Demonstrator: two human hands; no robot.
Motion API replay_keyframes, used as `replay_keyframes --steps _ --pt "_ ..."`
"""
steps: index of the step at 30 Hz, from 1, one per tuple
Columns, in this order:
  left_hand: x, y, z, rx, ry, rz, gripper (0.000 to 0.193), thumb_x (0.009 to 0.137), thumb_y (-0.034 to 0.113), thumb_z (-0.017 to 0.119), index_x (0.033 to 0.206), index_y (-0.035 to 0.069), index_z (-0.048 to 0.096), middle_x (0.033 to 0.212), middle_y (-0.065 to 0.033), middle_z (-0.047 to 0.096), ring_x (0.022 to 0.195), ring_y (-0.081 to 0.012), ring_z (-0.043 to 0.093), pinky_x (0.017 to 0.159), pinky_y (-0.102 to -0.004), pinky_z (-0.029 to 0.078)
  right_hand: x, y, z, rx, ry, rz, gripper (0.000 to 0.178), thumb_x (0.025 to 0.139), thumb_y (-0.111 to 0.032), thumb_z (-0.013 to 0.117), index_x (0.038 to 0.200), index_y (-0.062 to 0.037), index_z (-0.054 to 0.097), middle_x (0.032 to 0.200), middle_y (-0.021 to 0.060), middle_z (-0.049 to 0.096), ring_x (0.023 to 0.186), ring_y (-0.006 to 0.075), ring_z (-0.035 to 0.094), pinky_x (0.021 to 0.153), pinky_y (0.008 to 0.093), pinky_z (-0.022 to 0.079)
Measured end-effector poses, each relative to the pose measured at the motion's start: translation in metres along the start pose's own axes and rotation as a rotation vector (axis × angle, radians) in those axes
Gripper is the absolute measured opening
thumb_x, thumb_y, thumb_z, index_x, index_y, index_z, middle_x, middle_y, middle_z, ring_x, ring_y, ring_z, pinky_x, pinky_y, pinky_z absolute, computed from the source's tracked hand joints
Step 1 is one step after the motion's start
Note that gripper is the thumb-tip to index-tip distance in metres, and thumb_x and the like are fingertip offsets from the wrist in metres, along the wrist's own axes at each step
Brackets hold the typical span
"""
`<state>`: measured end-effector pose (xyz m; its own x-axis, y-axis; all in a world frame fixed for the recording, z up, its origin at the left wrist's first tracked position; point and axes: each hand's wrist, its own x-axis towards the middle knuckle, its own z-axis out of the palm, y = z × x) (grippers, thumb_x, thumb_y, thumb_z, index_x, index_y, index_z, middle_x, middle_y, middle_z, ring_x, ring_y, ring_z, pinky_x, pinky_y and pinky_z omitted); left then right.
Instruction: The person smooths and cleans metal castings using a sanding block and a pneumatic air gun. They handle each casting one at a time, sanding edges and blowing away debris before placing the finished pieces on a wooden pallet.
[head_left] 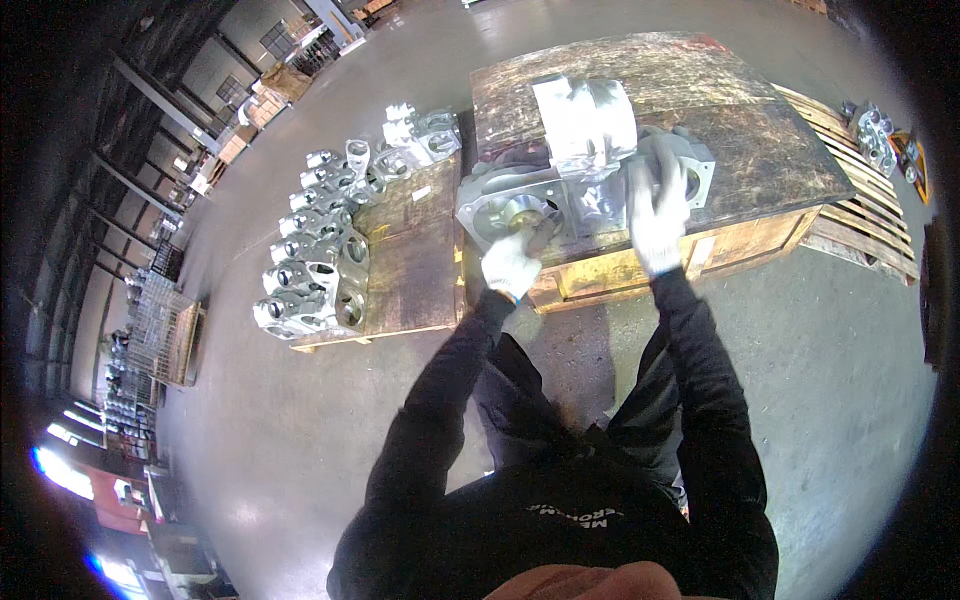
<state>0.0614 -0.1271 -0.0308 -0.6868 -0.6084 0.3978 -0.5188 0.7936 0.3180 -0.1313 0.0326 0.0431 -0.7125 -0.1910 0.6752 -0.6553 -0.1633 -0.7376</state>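
Observation:
A large silvery cast-metal housing (580, 160) with round bores lies on a worn wooden crate top (760, 130) in front of me. My left hand (512, 262), in a white glove, grips the housing's near left end at a round opening with a brass-coloured centre. My right hand (656, 215), also gloved, rests on the housing's right part, fingers spread over the metal. Both black sleeves reach up from the lower edge.
A lower wooden pallet (410, 270) to the left carries several similar metal castings (320, 260) in rows. A slatted pallet (860, 220) lies at the right with more metal parts (875, 130) beyond it. Grey concrete floor surrounds the crate; racks and wire cages stand far left.

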Motion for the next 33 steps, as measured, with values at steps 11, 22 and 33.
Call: replay_keyframes --steps 11,22,33 --pt "-0.043 0.117 0.118 -1.612 -0.136 -0.532 0.033 0.097 0.021 0.058 0.128 0.009 0.056 0.105 -0.0108 0.064 0.091 -0.0217 0.065 0.078 -0.0364 0.053 -0.153 0.089 -0.017 0.804 -0.281 1.220 0.069 0.094 -0.043 0.063 0.149 -0.0079 0.040 0.132 0.0170 0.059 0.116 0.0235 0.058 0.097 0.0329 0.045" --pt "0.039 0.181 -0.030 -0.266 0.374 0.599 0.027 0.085 0.023 0.067 0.110 0.010 0.064 0.111 -0.0108 0.062 0.102 -0.0315 0.058 0.087 -0.0412 0.047 -0.021 0.065 -0.092 -0.739 -0.559 -0.151 0.043 0.080 -0.013 0.064 0.122 -0.0129 0.062 0.130 0.0094 0.062 0.106 0.0347 0.063 0.086 0.0415 0.053" --pt "0.170 0.189 -0.088 0.530 0.129 1.068 0.022 0.085 0.030 0.062 0.071 0.015 0.068 0.075 -0.0047 0.062 0.081 -0.0237 0.061 0.082 -0.0383 0.046 0.031 0.120 -0.044 -1.459 -0.877 -0.450 0.023 0.084 -0.016 0.056 0.095 -0.0010 0.069 0.085 0.0180 0.070 0.081 0.0307 0.067 0.071 0.0417 0.054"
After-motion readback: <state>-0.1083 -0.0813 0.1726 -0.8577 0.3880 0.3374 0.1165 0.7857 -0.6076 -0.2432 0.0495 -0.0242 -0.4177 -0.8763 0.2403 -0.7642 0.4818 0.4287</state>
